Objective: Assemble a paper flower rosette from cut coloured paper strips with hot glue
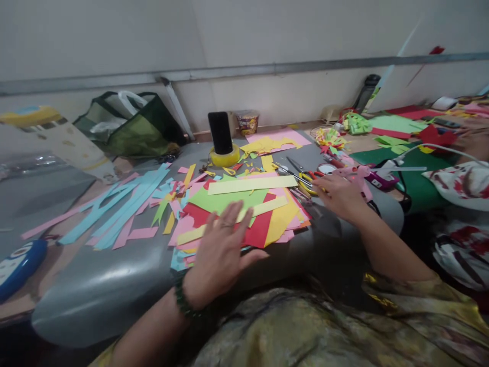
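Observation:
My left hand (220,250) lies flat with spread fingers on a stack of coloured paper (255,229) in red, yellow, pink and green. Under its fingers runs a pale yellow paper strip (269,205); a second pale strip (252,185) lies farther back on the stack. My right hand (340,196) is at the stack's right side, its fingers curled together beside scissors (305,178) and slim metal tools (284,169). What its fingertips pinch, if anything, is hard to make out. A pink glue gun (362,181) lies just beyond that hand.
Blue and pink strips (130,204) spread on the left. Behind the stack, a phone (220,133) stands on a yellow tape roll (225,157) near a paper cup (247,122). A green bag (133,125) sits back left. At the far right is another person's arm (477,145).

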`<state>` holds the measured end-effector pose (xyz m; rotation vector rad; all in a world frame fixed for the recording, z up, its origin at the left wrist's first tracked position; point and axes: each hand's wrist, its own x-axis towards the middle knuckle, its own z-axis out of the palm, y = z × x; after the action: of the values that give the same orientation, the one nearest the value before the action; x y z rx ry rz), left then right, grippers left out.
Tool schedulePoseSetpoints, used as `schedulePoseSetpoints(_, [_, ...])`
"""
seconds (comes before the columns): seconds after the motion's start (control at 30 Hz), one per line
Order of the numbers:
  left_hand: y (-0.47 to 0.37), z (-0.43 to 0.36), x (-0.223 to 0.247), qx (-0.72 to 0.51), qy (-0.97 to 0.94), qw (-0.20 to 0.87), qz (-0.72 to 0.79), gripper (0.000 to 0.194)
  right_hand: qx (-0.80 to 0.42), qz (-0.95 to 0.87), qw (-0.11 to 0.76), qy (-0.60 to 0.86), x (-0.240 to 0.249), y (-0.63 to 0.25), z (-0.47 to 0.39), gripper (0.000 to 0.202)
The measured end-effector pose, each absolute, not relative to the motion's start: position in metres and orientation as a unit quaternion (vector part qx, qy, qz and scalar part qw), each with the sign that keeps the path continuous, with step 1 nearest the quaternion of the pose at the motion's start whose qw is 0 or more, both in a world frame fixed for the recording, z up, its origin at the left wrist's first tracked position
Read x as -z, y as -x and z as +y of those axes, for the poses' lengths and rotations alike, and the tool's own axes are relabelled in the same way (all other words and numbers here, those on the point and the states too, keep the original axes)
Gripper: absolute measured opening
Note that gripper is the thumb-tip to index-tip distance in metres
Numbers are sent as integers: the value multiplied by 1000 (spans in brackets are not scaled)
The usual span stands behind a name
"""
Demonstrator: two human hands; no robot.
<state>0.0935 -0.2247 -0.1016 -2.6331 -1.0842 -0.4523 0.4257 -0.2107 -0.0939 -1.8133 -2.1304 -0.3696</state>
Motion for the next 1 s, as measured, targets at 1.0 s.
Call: schedulePoseSetpoints(1.0, [-45, -242, 125, 162, 846, 193, -470, 59, 89, -742, 190, 637, 118, -430, -225, 36])
